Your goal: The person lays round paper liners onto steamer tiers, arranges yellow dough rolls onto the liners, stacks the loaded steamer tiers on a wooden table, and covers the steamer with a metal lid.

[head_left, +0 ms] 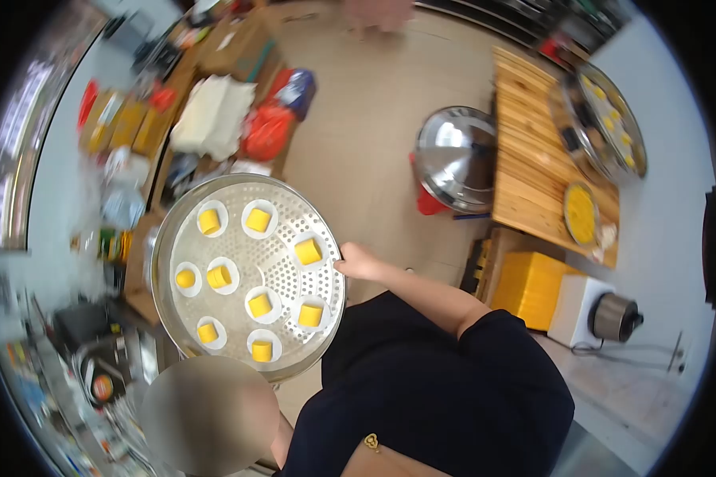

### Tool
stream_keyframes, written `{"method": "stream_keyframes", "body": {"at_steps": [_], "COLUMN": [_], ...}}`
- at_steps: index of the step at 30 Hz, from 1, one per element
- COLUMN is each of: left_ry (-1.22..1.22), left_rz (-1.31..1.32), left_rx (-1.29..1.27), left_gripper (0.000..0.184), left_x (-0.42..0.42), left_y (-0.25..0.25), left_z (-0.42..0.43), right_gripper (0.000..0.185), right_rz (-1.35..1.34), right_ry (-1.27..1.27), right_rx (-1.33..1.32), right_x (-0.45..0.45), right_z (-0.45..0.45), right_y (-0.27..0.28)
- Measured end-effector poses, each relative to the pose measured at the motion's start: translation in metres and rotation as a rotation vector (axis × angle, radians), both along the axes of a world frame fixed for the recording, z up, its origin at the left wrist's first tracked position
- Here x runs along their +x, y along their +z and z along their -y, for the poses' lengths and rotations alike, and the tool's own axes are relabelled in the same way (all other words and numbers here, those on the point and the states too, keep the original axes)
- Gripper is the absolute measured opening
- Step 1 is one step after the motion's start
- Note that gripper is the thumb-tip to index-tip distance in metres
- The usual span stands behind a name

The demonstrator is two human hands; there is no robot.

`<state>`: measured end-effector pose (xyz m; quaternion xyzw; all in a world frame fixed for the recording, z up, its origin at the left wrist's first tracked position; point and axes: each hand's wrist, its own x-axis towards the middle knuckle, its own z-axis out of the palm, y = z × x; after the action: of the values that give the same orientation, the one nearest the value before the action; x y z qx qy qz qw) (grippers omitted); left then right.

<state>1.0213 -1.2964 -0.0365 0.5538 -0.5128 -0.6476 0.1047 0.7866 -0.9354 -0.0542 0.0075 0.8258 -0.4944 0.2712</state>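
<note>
Holding a metal tray (278,266) in front of a dark shirt (445,381), clamped at the rim by the right hand (358,261), loaded with yellow rolls (260,305) on paper rounds (274,221). Cannot tell the left hand's grip: hidden behind a grey blur (207,417), with part of the rim.

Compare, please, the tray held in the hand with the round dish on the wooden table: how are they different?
The tray is held at its rim by the right hand, while the dish rests on the wooden table. The tray carries separate yellow pieces on white rounds; the dish is nearly filled by a yellow mass. Both are round and hold something yellow.
</note>
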Motion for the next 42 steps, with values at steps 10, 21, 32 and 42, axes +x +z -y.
{"method": "stream_keyframes", "body": {"at_steps": [10, 21, 32, 42], "left_ry": [-0.606, -1.286, -1.592, -1.571], "left_rz": [0.034, -0.040, -0.020, 0.030], "left_rx": [0.047, 0.189, 0.280, 0.305], "left_gripper": [0.037, 0.034, 0.031, 0.038], "left_x": [-0.211, -0.445, -0.555, -0.686], "left_y": [0.092, 0.118, 0.124, 0.090], "left_z": [-0.133, -0.382, -0.542, -0.506], "right_gripper": [0.030, 0.034, 0.029, 0.023], "right_rz": [-0.008, -0.079, -0.167, -0.153], "right_ry": [-0.473, -1.190, -1.365, -1.451], "right_rx": [0.299, -0.052, 0.254, 0.251], "right_x": [-0.003, 0.021, 0.019, -0.111], "right_z": [-0.215, -0.381, -0.462, -0.412], "right_y": [0.126, 0.178, 0.225, 0.172]}}
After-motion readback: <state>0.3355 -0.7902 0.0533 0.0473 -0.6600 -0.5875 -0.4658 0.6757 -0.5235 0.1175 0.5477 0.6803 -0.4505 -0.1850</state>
